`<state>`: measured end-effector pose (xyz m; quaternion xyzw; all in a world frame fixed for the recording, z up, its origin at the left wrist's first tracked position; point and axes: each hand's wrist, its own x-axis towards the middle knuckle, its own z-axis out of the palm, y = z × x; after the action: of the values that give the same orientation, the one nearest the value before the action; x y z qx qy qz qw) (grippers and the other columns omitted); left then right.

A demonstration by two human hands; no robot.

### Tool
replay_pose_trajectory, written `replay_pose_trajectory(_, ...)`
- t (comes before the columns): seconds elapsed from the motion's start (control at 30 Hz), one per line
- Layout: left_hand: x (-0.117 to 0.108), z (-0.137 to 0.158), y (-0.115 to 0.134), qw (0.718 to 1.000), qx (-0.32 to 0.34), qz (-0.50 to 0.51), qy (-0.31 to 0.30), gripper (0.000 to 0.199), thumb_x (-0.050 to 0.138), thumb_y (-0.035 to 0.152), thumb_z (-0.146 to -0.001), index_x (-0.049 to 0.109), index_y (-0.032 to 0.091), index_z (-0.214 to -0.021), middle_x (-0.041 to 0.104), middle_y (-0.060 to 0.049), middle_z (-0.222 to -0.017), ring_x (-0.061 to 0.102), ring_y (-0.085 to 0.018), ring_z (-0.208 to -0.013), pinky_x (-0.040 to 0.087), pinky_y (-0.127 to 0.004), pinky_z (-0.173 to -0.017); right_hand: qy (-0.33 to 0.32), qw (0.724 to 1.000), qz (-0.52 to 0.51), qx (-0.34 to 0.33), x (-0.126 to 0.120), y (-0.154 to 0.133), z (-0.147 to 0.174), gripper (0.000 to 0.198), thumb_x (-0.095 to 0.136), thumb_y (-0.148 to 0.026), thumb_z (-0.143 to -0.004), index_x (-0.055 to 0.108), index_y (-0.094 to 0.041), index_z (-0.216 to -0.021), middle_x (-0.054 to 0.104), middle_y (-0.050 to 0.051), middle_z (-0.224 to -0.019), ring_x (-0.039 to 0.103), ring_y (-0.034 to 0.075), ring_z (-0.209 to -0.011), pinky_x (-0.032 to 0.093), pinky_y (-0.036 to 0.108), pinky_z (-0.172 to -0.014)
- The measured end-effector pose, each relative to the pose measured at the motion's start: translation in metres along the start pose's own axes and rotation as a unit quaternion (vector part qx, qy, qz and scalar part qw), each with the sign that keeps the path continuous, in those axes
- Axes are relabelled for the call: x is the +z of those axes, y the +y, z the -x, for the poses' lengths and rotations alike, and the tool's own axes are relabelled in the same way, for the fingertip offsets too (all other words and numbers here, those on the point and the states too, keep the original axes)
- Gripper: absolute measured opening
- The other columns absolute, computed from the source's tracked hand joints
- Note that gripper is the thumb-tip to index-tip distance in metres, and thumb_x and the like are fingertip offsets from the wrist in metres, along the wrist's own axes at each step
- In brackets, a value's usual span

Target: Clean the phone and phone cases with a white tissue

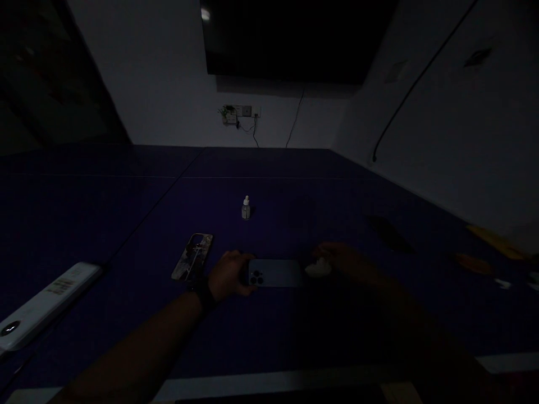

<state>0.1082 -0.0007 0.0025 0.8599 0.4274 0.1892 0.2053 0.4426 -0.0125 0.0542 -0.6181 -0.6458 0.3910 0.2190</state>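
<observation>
A blue-grey smartphone (278, 273) lies back up on the purple table, its cameras toward the left. My left hand (229, 273) grips the phone's left end, thumb on the near edge and fingers at the far edge. Just off the phone's right end, my right hand (332, 253) has its fingers closed on a small white cloth (318, 268). A patterned phone case (193, 257) rests to the left of my left hand. Beyond the phone stands a small dropper bottle (246, 209) with a white top.
A white power strip (48, 306) lies at the left. On the right are a dark flat object (388, 233), an orange-brown item (474, 263) and a yellow one (497, 242). Wall sockets (242, 111) and a large dark screen (295, 39) are at the back. The light is dim.
</observation>
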Motion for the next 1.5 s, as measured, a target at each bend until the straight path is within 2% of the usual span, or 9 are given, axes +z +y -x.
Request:
replay_pose_trajectory(0.13,-0.001,-0.001,-0.001,1.000,-0.002,-0.009,-0.010,0.062,0.086,0.036,-0.060,0.063,0.024,-0.117,0.069,-0.003,-0.093,0.062,-0.028,-0.096,0.043,-0.037,-0.087,0.039,0.996,-0.008,-0.077,0.004,0.003,-0.001,0.035,0.050,-0.046,-0.089,0.073,-0.020,-0.099,0.073,0.008,-0.098,0.068,0.023,-0.084,0.053,0.036,-0.075)
replay_pose_trajectory(0.3,-0.004,0.001,0.002,1.000,0.001,-0.021,-0.013,0.062,0.085,0.040,-0.062,0.062,0.024,-0.117,0.068,-0.003,-0.096,0.060,-0.028,-0.097,0.043,-0.039,-0.089,-0.019,0.988,0.030,-0.153,0.032,0.006,-0.004,0.033,0.050,-0.044,-0.093,0.073,-0.022,-0.098,0.071,0.008,-0.104,0.068,0.024,-0.092,0.055,0.040,-0.083)
replay_pose_trajectory(0.5,-0.010,0.008,0.008,0.998,0.018,-0.055,0.033,0.068,0.087,0.049,-0.058,0.063,0.025,-0.117,0.060,-0.008,-0.117,0.053,-0.032,-0.109,0.042,-0.047,-0.096,0.010,0.935,0.208,-0.288,0.036,0.021,0.000,0.034,0.064,-0.039,-0.090,0.070,-0.026,-0.121,0.061,0.012,-0.136,0.057,0.029,-0.124,0.047,0.048,-0.104)
replay_pose_trajectory(0.73,-0.010,0.005,-0.001,1.000,0.017,-0.002,0.006,0.071,0.090,0.056,-0.059,0.065,0.027,-0.120,0.052,-0.011,-0.145,0.035,-0.039,-0.143,0.031,-0.056,-0.115,-0.051,0.890,0.272,-0.362,0.029,0.016,-0.011,0.031,0.047,-0.023,-0.100,0.070,-0.025,-0.120,0.070,0.009,-0.127,0.066,0.023,-0.110,0.052,0.043,-0.094)
replay_pose_trajectory(0.97,-0.007,0.004,-0.006,1.000,0.000,0.017,-0.022,0.075,0.089,0.056,-0.060,0.064,0.026,-0.125,0.047,-0.012,-0.153,0.030,-0.037,-0.149,0.021,-0.058,-0.121,-0.069,0.815,0.263,-0.513,0.096,-0.017,-0.044,0.031,0.043,-0.017,-0.101,0.069,-0.015,-0.117,0.070,0.015,-0.124,0.068,0.024,-0.099,0.052,0.041,-0.085)
replay_pose_trajectory(1.07,-0.007,0.004,-0.006,1.000,0.004,0.017,-0.014,0.075,0.090,0.054,-0.059,0.063,0.027,-0.124,0.049,-0.011,-0.152,0.032,-0.036,-0.148,0.022,-0.058,-0.121,-0.068,0.820,0.260,-0.505,0.116,-0.032,-0.054,0.027,0.048,-0.020,-0.101,0.068,-0.017,-0.118,0.071,0.014,-0.122,0.067,0.023,-0.096,0.053,0.038,-0.080)
replay_pose_trajectory(1.17,-0.008,0.004,-0.005,1.000,0.003,0.014,-0.014,0.075,0.090,0.054,-0.060,0.063,0.025,-0.124,0.050,-0.012,-0.151,0.033,-0.036,-0.148,0.024,-0.057,-0.120,-0.093,0.839,0.256,-0.471,0.103,-0.029,-0.052,0.027,0.049,-0.019,-0.099,0.071,-0.018,-0.115,0.072,0.011,-0.123,0.067,0.023,-0.098,0.052,0.039,-0.085)
replay_pose_trajectory(1.37,-0.011,0.003,-0.002,1.000,0.002,0.017,-0.018,0.075,0.090,0.056,-0.060,0.064,0.025,-0.123,0.049,-0.012,-0.152,0.033,-0.037,-0.147,0.024,-0.058,-0.120,-0.099,0.892,0.238,-0.372,0.022,0.008,-0.022,0.033,0.044,-0.023,-0.100,0.068,-0.027,-0.122,0.072,0.006,-0.123,0.067,0.022,-0.110,0.049,0.041,-0.097)
replay_pose_trajectory(1.5,-0.010,0.002,-0.003,1.000,-0.001,0.019,-0.021,0.075,0.090,0.055,-0.059,0.065,0.026,-0.123,0.050,-0.012,-0.151,0.033,-0.038,-0.147,0.025,-0.058,-0.119,-0.093,0.873,0.244,-0.412,0.028,0.005,-0.023,0.033,0.043,-0.023,-0.100,0.070,-0.024,-0.119,0.073,0.009,-0.121,0.068,0.022,-0.109,0.051,0.041,-0.095)
